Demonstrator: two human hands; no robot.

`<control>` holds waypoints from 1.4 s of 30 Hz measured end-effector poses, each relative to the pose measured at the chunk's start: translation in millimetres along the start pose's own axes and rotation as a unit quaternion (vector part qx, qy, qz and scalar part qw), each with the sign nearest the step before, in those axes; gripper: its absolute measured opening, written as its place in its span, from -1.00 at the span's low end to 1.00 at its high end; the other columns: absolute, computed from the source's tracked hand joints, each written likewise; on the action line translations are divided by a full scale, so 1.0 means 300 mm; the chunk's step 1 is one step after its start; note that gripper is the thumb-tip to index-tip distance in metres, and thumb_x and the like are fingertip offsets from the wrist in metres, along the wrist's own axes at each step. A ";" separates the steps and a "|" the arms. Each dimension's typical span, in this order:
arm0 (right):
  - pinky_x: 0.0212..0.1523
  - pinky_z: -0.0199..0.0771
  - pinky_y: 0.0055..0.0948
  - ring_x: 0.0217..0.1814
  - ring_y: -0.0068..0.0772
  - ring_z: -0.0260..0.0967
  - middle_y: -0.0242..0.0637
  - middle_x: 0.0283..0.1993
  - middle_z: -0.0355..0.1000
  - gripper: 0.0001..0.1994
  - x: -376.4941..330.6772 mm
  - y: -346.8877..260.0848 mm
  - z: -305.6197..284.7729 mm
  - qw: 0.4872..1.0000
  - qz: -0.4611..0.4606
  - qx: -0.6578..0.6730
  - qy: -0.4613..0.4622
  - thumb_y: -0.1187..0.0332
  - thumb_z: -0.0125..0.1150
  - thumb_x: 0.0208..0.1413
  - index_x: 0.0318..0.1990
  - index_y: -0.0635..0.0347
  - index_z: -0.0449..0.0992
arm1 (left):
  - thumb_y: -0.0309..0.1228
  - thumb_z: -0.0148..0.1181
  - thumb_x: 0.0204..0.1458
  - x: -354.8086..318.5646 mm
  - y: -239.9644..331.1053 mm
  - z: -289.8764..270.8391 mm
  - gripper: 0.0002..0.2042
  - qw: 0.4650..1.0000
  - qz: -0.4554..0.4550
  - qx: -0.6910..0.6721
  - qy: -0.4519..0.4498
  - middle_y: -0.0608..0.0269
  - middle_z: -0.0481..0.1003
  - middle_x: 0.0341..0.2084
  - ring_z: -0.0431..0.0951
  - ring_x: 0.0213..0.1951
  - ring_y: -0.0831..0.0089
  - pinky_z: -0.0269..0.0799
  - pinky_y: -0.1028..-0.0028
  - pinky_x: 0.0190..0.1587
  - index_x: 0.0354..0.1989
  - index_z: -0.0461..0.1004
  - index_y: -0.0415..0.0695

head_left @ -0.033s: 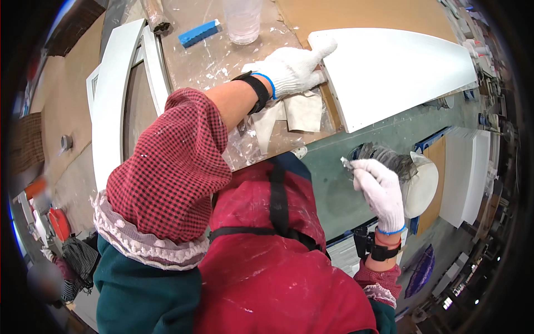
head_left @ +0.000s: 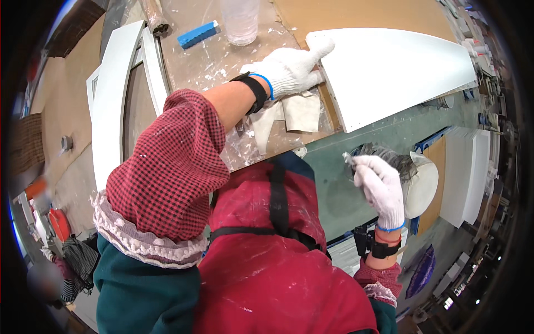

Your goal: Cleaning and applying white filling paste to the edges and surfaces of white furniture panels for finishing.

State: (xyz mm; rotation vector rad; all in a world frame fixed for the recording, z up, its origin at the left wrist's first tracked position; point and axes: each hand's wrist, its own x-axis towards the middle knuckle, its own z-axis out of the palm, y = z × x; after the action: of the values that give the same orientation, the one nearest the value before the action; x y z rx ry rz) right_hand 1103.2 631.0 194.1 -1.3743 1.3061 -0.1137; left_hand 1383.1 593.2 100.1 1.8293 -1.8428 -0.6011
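Note:
A white curved panel [head_left: 395, 75] lies at the table's right side and juts out past its edge. My left hand [head_left: 289, 69], in a white knit glove with blue trim, is closed at the panel's left end, one finger over its top face and the others lower by the side edge. Off the table, to the right, my gloved right hand [head_left: 381, 181] pinches a small whitish-grey scrap [head_left: 349, 158] between thumb and fingers. What exactly the scrap is, I cannot make out. Under my left wrist lie pale cloth pieces [head_left: 302, 111].
A blue block [head_left: 198, 35] and a clear plastic cup [head_left: 241, 22] stand on the paint-spattered table [head_left: 194, 67]. White curved frames [head_left: 114, 106] lie at the left. Beyond my right hand are a round pale-topped stool [head_left: 421, 186] with dark plastic and stacked white boards [head_left: 464, 172].
My right hand's fingers have shifted slightly, and the scrap has tilted a little upward. My left hand stays at the panel's edge.

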 end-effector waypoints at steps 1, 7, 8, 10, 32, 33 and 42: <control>-0.66 0.12 -0.74 -0.66 -0.83 0.15 -0.47 -0.50 0.43 -0.81 0.012 -0.007 -0.015 0.999 0.007 0.053 0.007 0.38 0.10 0.18 -0.12 0.25 0.53 | -0.13 0.06 0.10 0.003 -0.001 0.003 -0.42 1.000 -0.008 0.011 -0.004 -0.15 0.53 -0.28 0.56 -0.22 -0.03 0.47 0.18 -0.13 0.31 0.13 0.04; -0.65 0.16 -0.73 -0.61 -0.83 0.15 -0.48 -0.50 0.38 -0.73 0.269 -0.009 -0.178 0.981 -0.179 0.011 0.069 0.29 0.13 0.22 -0.03 0.24 0.53 | -0.22 0.06 0.06 -0.010 0.069 -0.025 -0.40 0.996 -0.075 0.024 -0.032 -0.10 0.53 -0.21 0.55 -0.15 -0.01 0.47 0.22 -0.09 0.32 0.12 0.09; -0.56 0.25 -0.71 -0.53 -0.79 0.24 -0.42 -0.44 0.44 -0.71 0.343 -0.012 -0.211 0.975 -0.206 -0.024 0.077 0.28 0.15 0.21 -0.01 0.25 0.53 | -0.22 0.06 0.06 -0.022 0.079 -0.036 -0.41 0.995 -0.083 0.022 -0.042 -0.10 0.53 -0.22 0.56 -0.17 0.00 0.46 0.23 -0.10 0.32 0.12 0.10; -0.47 0.35 -0.69 -0.44 -0.74 0.33 -0.36 -0.37 0.49 -0.69 0.498 -0.012 -0.279 0.966 -0.244 -0.051 0.073 0.27 0.16 0.21 0.01 0.26 0.52 | -0.22 0.07 0.05 -0.028 0.128 -0.060 -0.41 0.993 -0.103 0.032 -0.046 -0.11 0.53 -0.23 0.56 -0.19 0.01 0.46 0.23 -0.11 0.32 0.13 0.10; -0.27 0.45 -0.55 -0.31 -0.57 0.45 -0.20 -0.34 0.55 -0.67 0.674 -0.035 -0.361 0.910 -0.399 0.033 -0.106 0.29 0.22 0.10 -0.07 0.37 0.53 | -0.43 0.15 -0.16 -0.120 0.593 0.255 -0.88 0.890 -0.186 0.365 0.201 0.25 0.42 -0.38 0.52 -0.22 0.23 0.48 0.34 -0.30 -0.40 0.44 -0.05; -0.26 0.45 -0.56 -0.31 -0.56 0.45 -0.20 -0.34 0.55 -0.67 0.669 -0.045 -0.365 0.918 -0.379 0.022 -0.111 0.30 0.22 0.10 -0.07 0.37 0.53 | -0.43 0.14 -0.16 -0.116 0.595 0.256 -0.86 0.885 -0.183 0.378 0.202 0.24 0.42 -0.35 0.52 -0.20 0.24 0.49 0.35 -0.28 -0.37 0.43 -0.06; -0.33 0.43 -0.59 -0.38 -0.63 0.40 -0.24 -0.37 0.55 -0.67 0.675 -0.042 -0.361 0.906 -0.410 0.055 -0.091 0.31 0.22 0.10 -0.06 0.37 0.52 | -0.45 0.12 -0.06 -0.138 0.642 0.234 -0.82 0.910 -0.221 0.331 0.121 0.17 0.39 -0.26 0.47 -0.20 0.16 0.46 0.26 -0.22 -0.24 0.39 -0.13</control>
State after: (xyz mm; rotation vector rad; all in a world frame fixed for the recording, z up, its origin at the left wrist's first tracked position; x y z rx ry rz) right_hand 1109.1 414.2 117.7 -1.7097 0.4871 -0.6062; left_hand 1187.5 636.0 160.7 2.6556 -1.5689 0.1583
